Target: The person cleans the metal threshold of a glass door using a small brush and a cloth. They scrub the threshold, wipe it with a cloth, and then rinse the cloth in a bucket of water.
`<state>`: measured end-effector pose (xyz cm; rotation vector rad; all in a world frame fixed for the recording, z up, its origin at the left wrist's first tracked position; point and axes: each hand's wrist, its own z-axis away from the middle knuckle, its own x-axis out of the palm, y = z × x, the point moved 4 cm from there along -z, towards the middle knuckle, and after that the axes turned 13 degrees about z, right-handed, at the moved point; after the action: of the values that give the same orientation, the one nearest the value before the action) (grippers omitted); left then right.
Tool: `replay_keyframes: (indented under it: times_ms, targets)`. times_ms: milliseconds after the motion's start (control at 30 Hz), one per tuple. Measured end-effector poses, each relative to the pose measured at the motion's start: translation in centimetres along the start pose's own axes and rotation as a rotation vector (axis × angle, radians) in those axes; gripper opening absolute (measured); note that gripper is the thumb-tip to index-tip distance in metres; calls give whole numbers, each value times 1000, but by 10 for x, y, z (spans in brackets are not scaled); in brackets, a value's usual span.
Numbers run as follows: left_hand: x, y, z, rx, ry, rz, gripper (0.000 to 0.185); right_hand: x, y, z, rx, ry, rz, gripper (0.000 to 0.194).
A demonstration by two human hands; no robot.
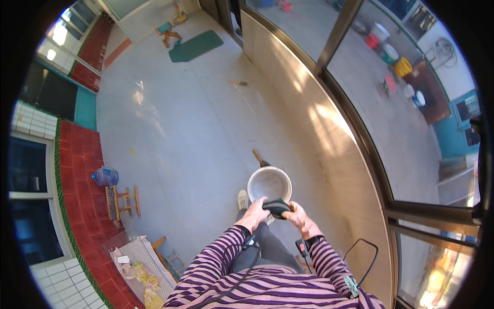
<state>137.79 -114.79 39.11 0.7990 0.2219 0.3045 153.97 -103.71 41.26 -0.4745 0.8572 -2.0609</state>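
Note:
Low in the middle of the head view, my left hand (255, 214) and my right hand (300, 221) grip a dark green, flat-looking object (277, 208) from its two sides; what it is I cannot tell. It is over the near rim of a round, pale metal basin (269, 184), whose inside shows no contents. Just beyond the basin, a brush or tool with a wooden handle (258, 156) lies on the floor, its dark end partly hidden by the rim. Both wrists wear black bands, with cables hanging near them.
A second brush (238, 83) lies farther off on the grey floor. Beyond are a green mat (197, 46) and a folding stool (168, 33). At left stand a water jug (105, 176) and a wooden rack (125, 201). A low wall with windows (293, 92) runs along the right.

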Motion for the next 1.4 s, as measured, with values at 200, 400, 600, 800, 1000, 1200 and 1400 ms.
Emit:
replay_keyframes:
  times_ms: [200,400,600,800,1000,1200,1400]
  targets:
    - [-12,-50,-1,-235,67,428,64,-2,35,-32,75,7,-56,33]
    - [-44,-104,5,-405,210,277,52,-4,42,-49,110,186,-80,33]
    - [-89,-169,7,-500,293,188,42,-11,49,-55,126,326,-11,31]
    - [-138,-241,13,-444,350,269,25,-5,69,-65,158,368,108,34]
    - [-165,-263,51,-482,381,336,20,7,87,-77,169,438,51,35]
    - [-178,-271,68,-543,364,311,18,25,89,-79,96,485,7,29]
    - [-189,-264,57,-493,292,378,24,39,84,-76,67,505,-37,29]
